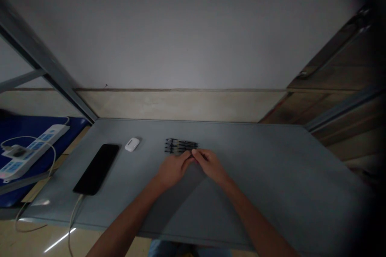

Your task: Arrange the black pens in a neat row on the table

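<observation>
Several dark, slim pens (181,144) lie side by side in a neat row on the grey tabletop (265,176). Just in front of the row, my left hand (175,169) and my right hand (211,164) meet, fingertips almost touching. Both are closed, thumbs pressed against the fingers. Whatever sits between those fingertips is hidden or too small to name. The near edge of the pen row is partly covered by my left fingers.
To the left lie a black phone (97,170) with a charging cable (73,217) and a white earbud case (132,144). A white power strip (33,152) rests on a blue surface (15,126) beyond the table's left edge. Behind the table stands a wall (181,104).
</observation>
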A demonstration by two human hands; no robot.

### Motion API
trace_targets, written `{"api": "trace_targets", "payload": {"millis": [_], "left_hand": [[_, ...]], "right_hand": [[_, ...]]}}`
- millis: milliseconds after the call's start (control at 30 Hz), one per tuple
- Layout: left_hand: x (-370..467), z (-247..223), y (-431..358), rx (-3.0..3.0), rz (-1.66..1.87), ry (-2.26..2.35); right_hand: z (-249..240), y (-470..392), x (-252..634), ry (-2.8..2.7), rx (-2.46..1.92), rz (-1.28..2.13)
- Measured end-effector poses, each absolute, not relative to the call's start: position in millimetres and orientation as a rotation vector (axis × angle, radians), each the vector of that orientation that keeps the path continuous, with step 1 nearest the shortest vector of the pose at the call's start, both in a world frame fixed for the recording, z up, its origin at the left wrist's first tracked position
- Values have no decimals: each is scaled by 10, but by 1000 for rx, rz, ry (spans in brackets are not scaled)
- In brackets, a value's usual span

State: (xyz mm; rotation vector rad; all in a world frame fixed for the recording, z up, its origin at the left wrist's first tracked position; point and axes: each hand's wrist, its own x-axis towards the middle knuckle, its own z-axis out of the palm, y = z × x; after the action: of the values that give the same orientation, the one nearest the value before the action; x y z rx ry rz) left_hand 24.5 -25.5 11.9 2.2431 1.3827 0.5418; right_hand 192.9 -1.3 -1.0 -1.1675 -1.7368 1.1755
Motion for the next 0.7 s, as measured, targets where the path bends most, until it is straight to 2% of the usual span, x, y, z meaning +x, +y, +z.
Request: {"api": "trace_targets", "payload": {"millis": [200, 433, 567, 700], "left_hand": [[225, 110, -173, 1813, 986, 1195], [195, 85, -97, 1319, 1173, 998], [175, 107, -58, 1373, 1255, 989], [142, 103, -30, 1419, 1209, 1126]], "right_hand": [[-11, -102, 1856, -1603, -962, 1423], [-2, -194, 1764, -1543, -770, 1697], [9, -143, 1781, -1466, -802, 1629], [26, -26, 1918, -1442, -1022, 1366]]}}
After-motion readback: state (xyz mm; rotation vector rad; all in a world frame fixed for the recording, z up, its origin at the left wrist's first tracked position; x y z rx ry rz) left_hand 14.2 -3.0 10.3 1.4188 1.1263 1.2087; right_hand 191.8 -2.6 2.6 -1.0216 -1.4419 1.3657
